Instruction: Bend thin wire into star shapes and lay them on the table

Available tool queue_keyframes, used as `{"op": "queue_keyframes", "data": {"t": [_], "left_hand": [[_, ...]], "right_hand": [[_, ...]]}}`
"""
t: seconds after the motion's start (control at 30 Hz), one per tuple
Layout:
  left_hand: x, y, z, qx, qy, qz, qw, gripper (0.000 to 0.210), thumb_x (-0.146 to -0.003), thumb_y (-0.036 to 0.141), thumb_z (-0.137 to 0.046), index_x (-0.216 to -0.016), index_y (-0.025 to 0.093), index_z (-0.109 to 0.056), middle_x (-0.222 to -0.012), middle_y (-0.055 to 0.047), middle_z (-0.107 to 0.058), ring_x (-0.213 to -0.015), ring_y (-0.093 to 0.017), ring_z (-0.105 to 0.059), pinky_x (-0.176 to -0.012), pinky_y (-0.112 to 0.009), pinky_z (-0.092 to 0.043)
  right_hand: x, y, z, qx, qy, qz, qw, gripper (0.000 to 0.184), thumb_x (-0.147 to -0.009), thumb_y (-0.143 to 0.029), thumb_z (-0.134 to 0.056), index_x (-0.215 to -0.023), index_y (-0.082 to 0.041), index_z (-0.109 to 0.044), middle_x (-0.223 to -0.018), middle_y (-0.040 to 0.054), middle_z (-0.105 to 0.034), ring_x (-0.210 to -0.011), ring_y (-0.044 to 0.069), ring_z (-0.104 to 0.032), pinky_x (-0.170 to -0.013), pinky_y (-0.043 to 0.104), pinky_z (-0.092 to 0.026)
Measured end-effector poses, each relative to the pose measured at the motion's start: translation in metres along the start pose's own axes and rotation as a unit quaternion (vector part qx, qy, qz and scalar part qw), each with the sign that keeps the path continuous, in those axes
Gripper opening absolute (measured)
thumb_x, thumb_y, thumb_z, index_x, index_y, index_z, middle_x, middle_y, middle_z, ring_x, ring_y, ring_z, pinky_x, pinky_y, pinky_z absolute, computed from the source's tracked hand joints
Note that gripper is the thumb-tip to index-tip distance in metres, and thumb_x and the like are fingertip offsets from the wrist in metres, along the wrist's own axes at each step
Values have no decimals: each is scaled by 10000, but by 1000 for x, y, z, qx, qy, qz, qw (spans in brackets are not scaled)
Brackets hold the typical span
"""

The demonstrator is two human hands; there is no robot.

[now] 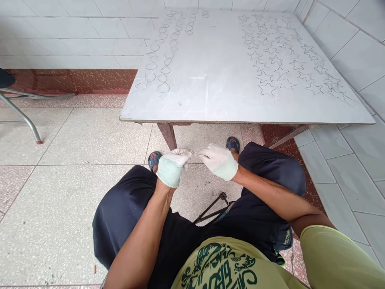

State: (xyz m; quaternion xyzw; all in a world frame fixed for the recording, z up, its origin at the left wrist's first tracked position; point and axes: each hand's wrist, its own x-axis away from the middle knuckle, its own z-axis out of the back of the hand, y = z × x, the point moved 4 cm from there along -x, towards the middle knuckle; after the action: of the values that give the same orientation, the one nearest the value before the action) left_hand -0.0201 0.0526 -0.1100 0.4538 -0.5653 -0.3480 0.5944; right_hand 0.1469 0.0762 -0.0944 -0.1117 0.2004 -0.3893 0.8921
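Note:
My left hand [176,162], in a white glove with a pale green cuff, is held over my lap just in front of the table edge. Its fingers are pinched together. Facing it across a small gap is my right hand [219,159], gloved the same way, with its fingertips closed too. Whatever lies between the fingers is too thin or hidden to make out. Beyond the hands, on the white tabletop [222,108], several thin wire stars [266,89] lie in rows at the right. Several looped, twisted wire shapes [163,86] lie in rows at the left.
The table's front edge runs just beyond my hands, with a wooden leg [168,135] below it. A tiled wall [355,60] borders the right side. A metal chair leg [25,116] stands at far left. Between my thighs a dark metal frame [215,206] shows.

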Motion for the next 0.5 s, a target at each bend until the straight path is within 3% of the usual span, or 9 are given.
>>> {"op": "queue_keyframes", "data": {"t": [0.2,0.37,0.5], "left_hand": [[1,0,-1,3,4,0,1000,357,-592,447,-840,-620,208,-577,-439,42,-538,-380,-84,-430,-421,-220,-319],[3,2,0,-24,-12,10,1000,343,-625,436,-824,-619,210,-566,-434,46,-512,-384,-75,-410,-417,-221,-283],[4,0,2,-50,-23,27,998,294,-654,416,-821,-730,194,-643,-461,57,-512,-391,-78,-390,-410,-228,-254]], "right_hand": [[0,-2,4,3,-15,-2,1000,375,-1081,-209,-504,-828,-220,-780,-731,31,-634,-757,190,-501,-734,347,-302],[0,5,1,16,-79,9,997,409,-1103,-221,-451,-828,-186,-751,-803,62,-657,-808,196,-492,-772,350,-313],[-1,11,-2,15,-143,42,989,392,-1100,-247,-448,-867,-189,-758,-836,73,-692,-827,211,-503,-799,366,-323]]}}
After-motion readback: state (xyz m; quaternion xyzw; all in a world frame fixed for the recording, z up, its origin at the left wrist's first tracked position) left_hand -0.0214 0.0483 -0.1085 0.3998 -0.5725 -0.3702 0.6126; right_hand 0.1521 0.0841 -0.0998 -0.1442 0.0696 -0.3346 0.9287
